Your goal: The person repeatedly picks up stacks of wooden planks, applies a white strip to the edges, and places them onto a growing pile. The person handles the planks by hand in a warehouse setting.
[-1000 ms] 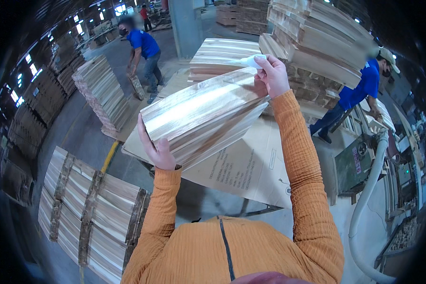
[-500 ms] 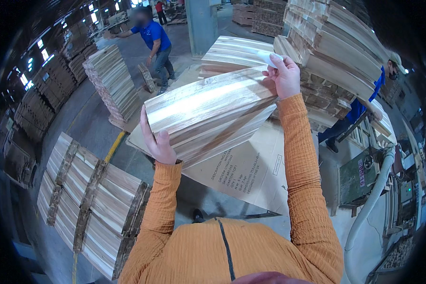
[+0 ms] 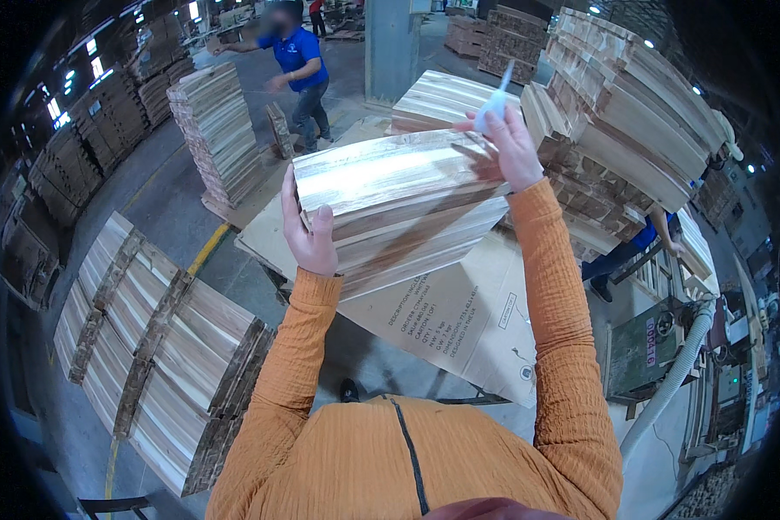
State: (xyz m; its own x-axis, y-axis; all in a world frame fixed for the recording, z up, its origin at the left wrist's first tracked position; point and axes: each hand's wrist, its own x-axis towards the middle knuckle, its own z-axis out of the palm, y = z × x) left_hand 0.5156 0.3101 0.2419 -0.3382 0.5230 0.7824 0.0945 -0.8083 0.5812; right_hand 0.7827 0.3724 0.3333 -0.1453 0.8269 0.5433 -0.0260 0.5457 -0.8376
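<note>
A striped wooden board (image 3: 390, 173) lies tilted in front of me, its top face shining with reflected light. My left hand (image 3: 310, 238) is closed on its left end, thumb on the near side. In my right hand (image 3: 516, 149), at the board's far right end, is a small white squeeze bottle (image 3: 492, 111) with a thin nozzle pointing up. Beneath the tilted board, more striped wood (image 3: 407, 256) rests on a cardboard sheet (image 3: 459, 321) with print on it.
Strapped boards (image 3: 160, 351) lie at the left. A tall stack (image 3: 217, 134) stands beyond, near a person in a blue shirt (image 3: 299, 61). High wood stacks (image 3: 641, 113) rise at the right, with another person partly hidden there. A pale hose (image 3: 672, 373) runs beside a green machine (image 3: 646, 347).
My right hand has turned the bottle so its nozzle points up. The view has shifted a little, and the person at the right is now more hidden behind the stack.
</note>
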